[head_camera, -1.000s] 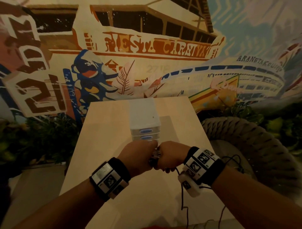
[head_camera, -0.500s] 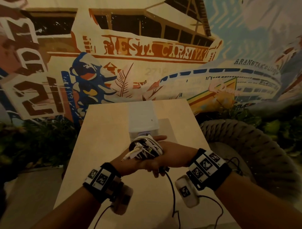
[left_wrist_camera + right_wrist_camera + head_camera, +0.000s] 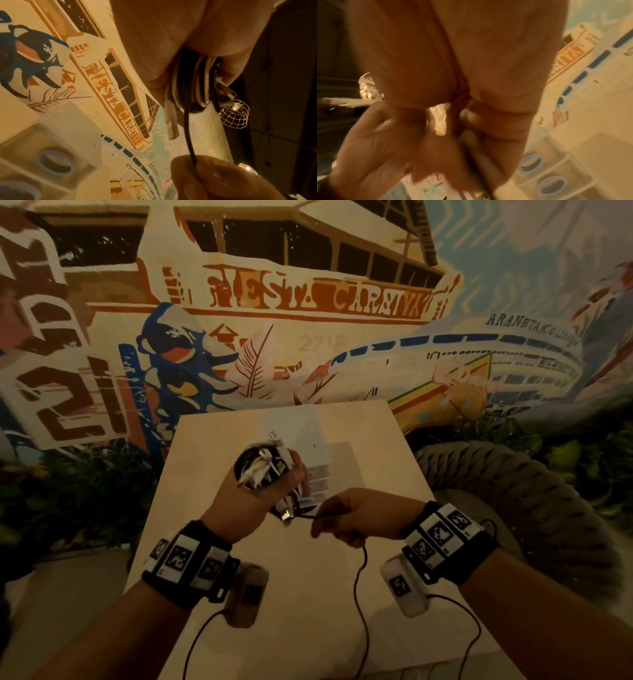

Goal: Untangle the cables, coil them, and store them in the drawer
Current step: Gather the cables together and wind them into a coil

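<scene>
My left hand point(image 3: 274, 484) grips a coiled bundle of black and white cables point(image 3: 262, 465) above the pale table point(image 3: 212, 508), just in front of the white drawer unit point(image 3: 317, 440). Plugs stick out of the bundle at top and bottom. A short black strand point(image 3: 305, 517) runs from the bundle to my right hand point(image 3: 320, 525), which pinches it; more black cable hangs below that hand. In the left wrist view the cables point(image 3: 193, 83) lie in the palm, and the black strand point(image 3: 188, 135) drops to the right hand's fingertips point(image 3: 214, 175). The drawer fronts point(image 3: 556, 169) with blue knobs look pushed in.
A thick woven rope chair point(image 3: 513, 491) stands close on the right of the table. Dark plants point(image 3: 85, 498) fill the floor to the left, and a painted mural wall point(image 3: 308, 302) rises behind. Thin wires hang from both wrist cameras. A wire-cage lamp point(image 3: 235, 115) glows overhead.
My hands were pressed together as fists low by the drawers. The left hand has since lifted the bundle, and the right hand has drawn away to the right, pulling a black strand out.
</scene>
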Demonstrator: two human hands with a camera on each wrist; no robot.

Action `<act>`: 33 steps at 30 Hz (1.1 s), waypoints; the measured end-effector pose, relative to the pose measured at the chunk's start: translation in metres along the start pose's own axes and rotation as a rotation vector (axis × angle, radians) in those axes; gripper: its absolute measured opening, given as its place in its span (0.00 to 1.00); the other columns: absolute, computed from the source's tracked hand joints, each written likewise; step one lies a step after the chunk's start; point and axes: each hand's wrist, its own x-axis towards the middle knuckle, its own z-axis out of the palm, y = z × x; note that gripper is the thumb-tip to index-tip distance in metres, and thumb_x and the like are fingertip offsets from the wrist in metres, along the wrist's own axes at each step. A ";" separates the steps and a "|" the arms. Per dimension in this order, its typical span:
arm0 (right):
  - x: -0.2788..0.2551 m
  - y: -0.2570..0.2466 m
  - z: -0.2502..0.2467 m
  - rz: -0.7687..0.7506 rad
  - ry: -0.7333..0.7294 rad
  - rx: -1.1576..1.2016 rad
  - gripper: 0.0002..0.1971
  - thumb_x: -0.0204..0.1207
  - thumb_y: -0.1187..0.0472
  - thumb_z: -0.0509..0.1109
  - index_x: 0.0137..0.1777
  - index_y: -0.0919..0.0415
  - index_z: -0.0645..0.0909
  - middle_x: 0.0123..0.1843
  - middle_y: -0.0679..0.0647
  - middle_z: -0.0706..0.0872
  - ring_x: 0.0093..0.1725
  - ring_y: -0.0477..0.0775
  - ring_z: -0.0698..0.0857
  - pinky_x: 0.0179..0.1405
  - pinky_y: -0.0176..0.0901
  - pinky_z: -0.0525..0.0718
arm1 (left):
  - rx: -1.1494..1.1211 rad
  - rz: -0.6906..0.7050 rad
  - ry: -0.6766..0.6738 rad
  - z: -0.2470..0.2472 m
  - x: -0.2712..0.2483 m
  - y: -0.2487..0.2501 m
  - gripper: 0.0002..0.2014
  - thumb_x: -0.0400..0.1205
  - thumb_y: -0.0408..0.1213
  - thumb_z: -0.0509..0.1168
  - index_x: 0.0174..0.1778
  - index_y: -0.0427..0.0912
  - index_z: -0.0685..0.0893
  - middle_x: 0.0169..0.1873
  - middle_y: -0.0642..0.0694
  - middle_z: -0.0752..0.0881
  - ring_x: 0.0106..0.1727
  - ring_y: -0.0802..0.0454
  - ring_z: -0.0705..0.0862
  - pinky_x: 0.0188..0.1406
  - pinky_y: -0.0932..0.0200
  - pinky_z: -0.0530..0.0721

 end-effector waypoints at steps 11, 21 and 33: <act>0.014 -0.007 0.005 0.192 0.131 0.435 0.30 0.86 0.40 0.55 0.44 0.66 0.83 0.34 0.59 0.87 0.28 0.54 0.82 0.34 0.44 0.74 | 1.107 0.070 -0.469 0.004 -0.003 -0.001 0.08 0.80 0.48 0.70 0.52 0.53 0.87 0.42 0.59 0.88 0.38 0.63 0.79 0.36 0.76 0.70; 0.014 -0.016 -0.002 0.186 0.009 -0.042 0.18 0.74 0.44 0.80 0.51 0.60 0.91 0.46 0.56 0.95 0.47 0.51 0.92 0.54 0.44 0.90 | 1.307 -0.136 -0.490 0.016 -0.013 -0.037 0.08 0.83 0.46 0.59 0.50 0.53 0.83 0.41 0.52 0.87 0.39 0.48 0.85 0.39 0.49 0.88; 0.035 -0.021 0.041 0.229 0.188 -0.818 0.07 0.72 0.55 0.81 0.38 0.55 0.86 0.31 0.50 0.80 0.31 0.52 0.80 0.39 0.43 0.78 | 1.480 -0.263 -0.680 0.035 -0.007 -0.048 0.11 0.84 0.42 0.64 0.57 0.48 0.89 0.52 0.47 0.90 0.55 0.44 0.87 0.54 0.54 0.82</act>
